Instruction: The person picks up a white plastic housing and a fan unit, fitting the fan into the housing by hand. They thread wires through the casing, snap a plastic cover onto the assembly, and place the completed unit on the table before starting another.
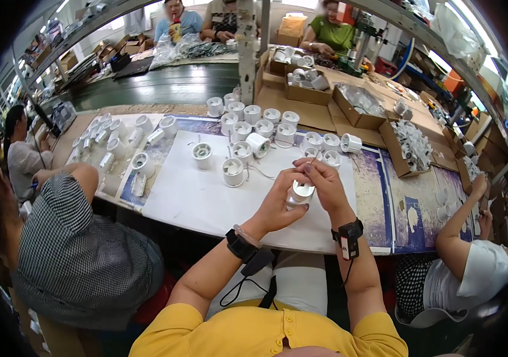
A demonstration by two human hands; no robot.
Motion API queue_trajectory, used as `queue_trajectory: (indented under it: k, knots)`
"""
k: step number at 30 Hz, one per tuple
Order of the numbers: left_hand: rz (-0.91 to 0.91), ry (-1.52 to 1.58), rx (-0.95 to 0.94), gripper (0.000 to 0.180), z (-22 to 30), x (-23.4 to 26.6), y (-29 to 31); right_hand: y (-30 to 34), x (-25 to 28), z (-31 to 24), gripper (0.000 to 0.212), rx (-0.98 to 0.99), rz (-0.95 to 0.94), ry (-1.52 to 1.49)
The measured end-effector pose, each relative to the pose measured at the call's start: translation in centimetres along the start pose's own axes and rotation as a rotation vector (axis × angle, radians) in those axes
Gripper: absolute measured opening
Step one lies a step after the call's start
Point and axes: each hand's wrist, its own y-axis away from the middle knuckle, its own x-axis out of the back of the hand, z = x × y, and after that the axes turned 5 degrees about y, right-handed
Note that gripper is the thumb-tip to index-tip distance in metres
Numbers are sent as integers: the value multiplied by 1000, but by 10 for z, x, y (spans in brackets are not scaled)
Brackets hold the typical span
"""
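My left hand (275, 205) is closed around a white plastic cylindrical housing (302, 191), held just above a white board (191, 193) on the bench. The cup-like piece has a cut-out rim, partly covered by my fingers. My right hand (325, 185) is pinched together over the housing's top, its fingertips meeting those of the left. Whatever lies between those fingertips is too small to make out. Beyond my hands stand several similar white housings, among them an upright one (233, 171) and a tipped one (258, 144) with thin wires trailing from it.
More white parts (111, 143) lie on the left of the bench. At the back right are cardboard boxes, one with small white pieces (411, 146). A metal post (247, 53) rises at the bench's far edge. Co-workers sit close on both sides and across a green conveyor (141, 86).
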Motion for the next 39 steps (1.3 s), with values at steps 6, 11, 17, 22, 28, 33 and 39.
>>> queue_trajectory:
  k: [6, 11, 17, 22, 28, 33, 39]
  knots:
    - [-153, -48, 60, 49, 2, 3, -23, -11, 14, 14, 24, 50, 11, -221]
    - [-182, -23, 20, 49, -16, -10, -19, 4, 22, 32, 25, -39, 121, -423]
    - [-159, 76, 106, 50, -19, 0, -12, 3, 12, 32, 24, -52, 113, -369]
    - [-95, 26, 45, 52, -23, 1, -12, -5, 11, 32, 22, -25, 81, -404]
    - [-104, -31, -5, 52, -20, -6, -19, -2, 23, 34, 17, 40, 122, -339]
    - [-148, -86, -55, 54, -24, -6, -15, -1, 18, 33, 17, 17, 127, -338]
    - [-139, -138, -46, 54, -20, -3, -16, 0, 15, 32, 17, -30, 154, -373]
